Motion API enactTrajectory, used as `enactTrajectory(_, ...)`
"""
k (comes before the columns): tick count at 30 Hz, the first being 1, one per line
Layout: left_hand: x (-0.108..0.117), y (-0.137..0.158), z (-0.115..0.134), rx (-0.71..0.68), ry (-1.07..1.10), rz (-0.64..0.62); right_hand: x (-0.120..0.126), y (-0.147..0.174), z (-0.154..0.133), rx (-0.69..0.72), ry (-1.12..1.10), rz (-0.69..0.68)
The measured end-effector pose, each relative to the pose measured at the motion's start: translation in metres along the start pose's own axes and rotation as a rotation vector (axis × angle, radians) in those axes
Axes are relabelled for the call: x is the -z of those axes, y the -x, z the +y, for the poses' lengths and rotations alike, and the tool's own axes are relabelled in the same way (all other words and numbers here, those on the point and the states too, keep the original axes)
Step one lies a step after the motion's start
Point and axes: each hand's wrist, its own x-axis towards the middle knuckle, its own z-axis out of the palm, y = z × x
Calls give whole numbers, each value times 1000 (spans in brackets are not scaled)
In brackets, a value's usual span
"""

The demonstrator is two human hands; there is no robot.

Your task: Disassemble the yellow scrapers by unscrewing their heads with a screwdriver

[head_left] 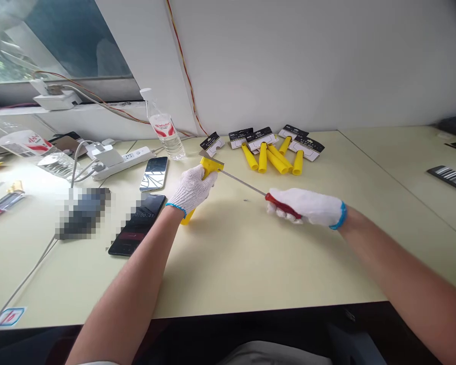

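Observation:
My left hand (193, 187), in a white knit glove with a blue cuff, is closed around a yellow-handled scraper (212, 165). The scraper's thin metal blade edge shows at its head, and the handle's end pokes out below my palm. In my gloved right hand (307, 205) is a screwdriver with a red handle (285, 206). Its long shaft (245, 182) points left, and the tip is at the scraper's head; whether it sits in a screw cannot be made out. A tiny metal piece (245, 199) lies on the table between my hands.
Several yellow handles (277, 159) with black-and-white cards lie near the wall, another card (212, 144) left of them. A water bottle (165, 129), a power strip (125, 162), a silver phone (154, 174) and a black phone (139, 225) are on the left. A barcode strip (452, 178) lies right.

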Motion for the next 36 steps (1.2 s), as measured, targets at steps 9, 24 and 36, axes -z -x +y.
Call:
enactTrajectory(9,-2,0,0,-14,-43,7,-17,16,-9,169,303,347)
enactTrajectory(24,-2,-1,-1,-13,-42,32,-16,13,-11,103,314,299)
enactTrajectory(36,-2,0,0,-6,-31,13,8,9,-19,-214,-357,-326)
